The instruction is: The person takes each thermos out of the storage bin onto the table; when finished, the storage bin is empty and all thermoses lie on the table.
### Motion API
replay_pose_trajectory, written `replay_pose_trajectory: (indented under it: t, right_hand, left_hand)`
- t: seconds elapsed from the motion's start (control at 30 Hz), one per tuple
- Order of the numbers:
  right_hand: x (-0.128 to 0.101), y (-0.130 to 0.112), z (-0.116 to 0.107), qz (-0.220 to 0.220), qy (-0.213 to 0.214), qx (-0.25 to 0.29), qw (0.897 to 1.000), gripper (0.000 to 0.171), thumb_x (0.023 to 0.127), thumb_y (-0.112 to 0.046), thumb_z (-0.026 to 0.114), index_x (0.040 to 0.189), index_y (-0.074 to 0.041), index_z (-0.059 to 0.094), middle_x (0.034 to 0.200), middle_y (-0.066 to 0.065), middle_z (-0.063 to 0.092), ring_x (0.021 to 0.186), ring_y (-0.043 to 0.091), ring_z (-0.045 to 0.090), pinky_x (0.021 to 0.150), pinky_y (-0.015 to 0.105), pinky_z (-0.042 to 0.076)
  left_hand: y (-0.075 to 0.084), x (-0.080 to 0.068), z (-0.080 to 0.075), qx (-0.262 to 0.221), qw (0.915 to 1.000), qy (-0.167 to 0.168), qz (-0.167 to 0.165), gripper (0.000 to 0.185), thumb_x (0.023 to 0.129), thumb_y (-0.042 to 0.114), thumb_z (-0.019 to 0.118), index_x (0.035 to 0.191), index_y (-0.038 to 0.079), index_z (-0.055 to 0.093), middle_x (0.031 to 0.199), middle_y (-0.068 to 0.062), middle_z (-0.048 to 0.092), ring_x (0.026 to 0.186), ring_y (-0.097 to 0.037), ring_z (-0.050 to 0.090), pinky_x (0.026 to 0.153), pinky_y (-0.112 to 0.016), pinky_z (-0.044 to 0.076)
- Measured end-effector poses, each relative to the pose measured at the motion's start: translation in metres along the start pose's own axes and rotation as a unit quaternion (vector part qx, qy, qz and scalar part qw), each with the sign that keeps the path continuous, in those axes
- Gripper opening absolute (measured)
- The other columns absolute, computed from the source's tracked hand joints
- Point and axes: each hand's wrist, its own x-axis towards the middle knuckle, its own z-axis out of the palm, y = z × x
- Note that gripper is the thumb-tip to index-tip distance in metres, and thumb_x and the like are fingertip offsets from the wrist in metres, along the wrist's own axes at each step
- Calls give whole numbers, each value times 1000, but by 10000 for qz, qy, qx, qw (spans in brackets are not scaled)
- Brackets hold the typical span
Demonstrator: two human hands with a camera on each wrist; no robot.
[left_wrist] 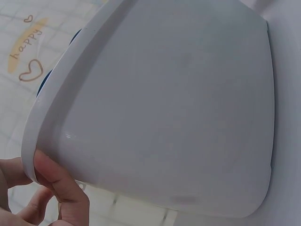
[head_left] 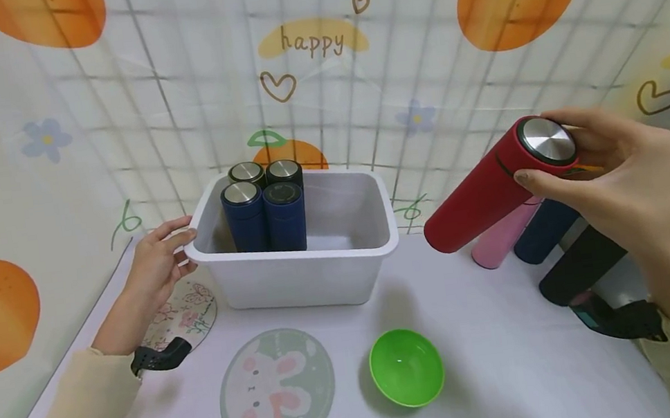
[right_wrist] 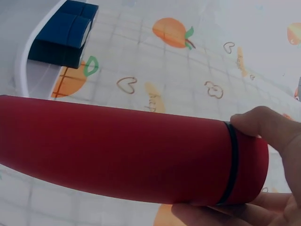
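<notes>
A red thermos flask (head_left: 478, 195) with a silver-topped lid hangs tilted in the air, its base toward the white bin. My right hand (head_left: 625, 166) grips it round the lid end; the right wrist view shows thumb and fingers on either side of the red flask (right_wrist: 117, 150). My left hand (head_left: 156, 262) pinches the left rim of the white plastic bin (head_left: 300, 279), thumb and fingers astride the edge in the left wrist view (left_wrist: 56, 183). Several dark flasks stand upright in the bin's left half, among them a blue flask (head_left: 245, 220).
Right of the bin, a pink flask (head_left: 496, 245), a navy flask (head_left: 542, 236) and a black flask (head_left: 575, 270) stand partly behind my right hand. In front are a green bowl (head_left: 406, 367), a rabbit mat (head_left: 276, 390) and a floral mat (head_left: 191, 314). A curtained wire grid (head_left: 335, 111) rises behind.
</notes>
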Motion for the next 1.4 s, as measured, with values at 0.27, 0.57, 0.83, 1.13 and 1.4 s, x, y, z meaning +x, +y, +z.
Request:
replay_pose_trajectory:
  t: [0.27,0.57,0.83,1.13,1.4]
  right_hand:
    - [-5,17,-4,23,12,-359,9994,60,75,2,85,131,-10,66,108,-11,70,88,6,67,75,10,50]
    - [-16,40,-12,591,-11,-526,9969,58,77,-3,86,131,-9,65,104,-16,67,82,-2,66,72,9,49]
    - [-25,60,-19,1271,-86,-879,9879,62,81,-18,86,136,-9,61,99,-23,64,81,-5,62,67,7,48]
    - [-30,89,-23,1652,-262,-1173,9789,68,82,-30,85,138,-3,57,91,-34,57,82,-14,57,66,5,46]
    - [-31,113,-27,2105,-410,-1210,9692,77,82,-39,83,142,-3,53,85,-38,55,81,-15,55,65,5,45]
  left_hand:
    - [-1,2,-2,-286,9995,-125,38,41,97,12,68,133,6,51,122,-11,48,73,-14,61,58,-23,52]
    - [-1,3,-1,-219,9996,-152,60,44,97,12,67,136,5,49,124,-11,46,76,-15,61,59,-24,52]
    - [-1,2,-1,-217,9996,-135,67,44,97,13,67,136,5,49,125,-10,45,78,-16,61,59,-24,52]
    - [-1,1,-1,-155,9998,-90,83,45,97,14,68,136,5,49,125,-9,45,80,-17,61,60,-24,52]
    - [0,1,0,-146,9999,-79,17,47,97,15,67,139,5,47,126,-8,44,80,-17,61,60,-24,52]
